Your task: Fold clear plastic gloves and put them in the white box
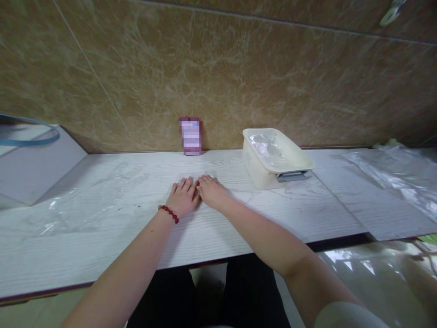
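Note:
My left hand (183,197), with a red bead bracelet (168,213) at the wrist, lies palm down on the white wood-grain table (205,241). Its fingers are spread and hold nothing. Touching it at the thumb side is my right hand (212,192), its fingers stretched out over a small piece of clear plastic that shows just beyond them. To the right of my hands stands a cream plastic box (261,171) without a lid, with clear film (269,148) inside and a grey latch on its near end.
A pixelated phone-like object (191,136) leans upright against the brown marbled wall. Clear plastic sheeting (82,200) lies at the left, beside a white box (41,168) with a blue strap. More plastic film (399,168) covers the far right. The table's front edge runs above my knees.

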Available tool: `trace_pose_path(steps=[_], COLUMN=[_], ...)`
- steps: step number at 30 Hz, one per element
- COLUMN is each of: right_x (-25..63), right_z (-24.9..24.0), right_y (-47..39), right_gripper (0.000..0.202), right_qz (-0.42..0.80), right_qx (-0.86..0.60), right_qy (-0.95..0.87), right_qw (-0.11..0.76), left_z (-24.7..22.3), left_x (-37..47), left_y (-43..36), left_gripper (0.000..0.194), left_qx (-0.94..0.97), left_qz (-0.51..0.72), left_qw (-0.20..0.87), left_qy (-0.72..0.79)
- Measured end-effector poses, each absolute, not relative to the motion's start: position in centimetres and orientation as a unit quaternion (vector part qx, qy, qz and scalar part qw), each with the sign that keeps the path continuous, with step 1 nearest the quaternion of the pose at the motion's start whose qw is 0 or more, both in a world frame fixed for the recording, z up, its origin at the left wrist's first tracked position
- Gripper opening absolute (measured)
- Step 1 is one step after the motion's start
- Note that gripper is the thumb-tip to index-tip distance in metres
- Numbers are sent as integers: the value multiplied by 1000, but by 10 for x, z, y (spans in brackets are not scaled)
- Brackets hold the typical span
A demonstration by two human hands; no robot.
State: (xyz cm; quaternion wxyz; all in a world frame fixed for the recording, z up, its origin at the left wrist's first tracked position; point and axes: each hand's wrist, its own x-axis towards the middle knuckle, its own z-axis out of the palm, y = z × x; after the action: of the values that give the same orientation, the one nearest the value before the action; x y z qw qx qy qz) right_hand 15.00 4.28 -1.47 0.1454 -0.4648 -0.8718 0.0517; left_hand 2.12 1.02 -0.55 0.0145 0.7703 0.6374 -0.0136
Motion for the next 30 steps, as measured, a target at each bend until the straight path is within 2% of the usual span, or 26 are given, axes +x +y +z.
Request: trace_pose_path(steps=[10,18,21,26,30], right_x=[158,160,160,161,161], right_z=[-8,-6,-5,-5,-7], right_y=[46,50,49,47,48], right_gripper=[56,66,66,62,55], right_qz=[75,83,82,70,59], right_qx=[-551,-567,-568,-568,-576], right_qy=[-826,-819,-818,-819,-814], right_qw=[92,34,31,36,32], left_z=[-4,-5,-1,5,-1], left_x=[21,21,21,34,47], left_y=[6,2,2,14,30], left_gripper=[61,65,64,50,48], left_qx=[744,721,709,734,787], left_qz=[-16,-25,-1,78,84], left_qw=[37,54,25,-62,-18], left_qy=[667,690,705,672,611])
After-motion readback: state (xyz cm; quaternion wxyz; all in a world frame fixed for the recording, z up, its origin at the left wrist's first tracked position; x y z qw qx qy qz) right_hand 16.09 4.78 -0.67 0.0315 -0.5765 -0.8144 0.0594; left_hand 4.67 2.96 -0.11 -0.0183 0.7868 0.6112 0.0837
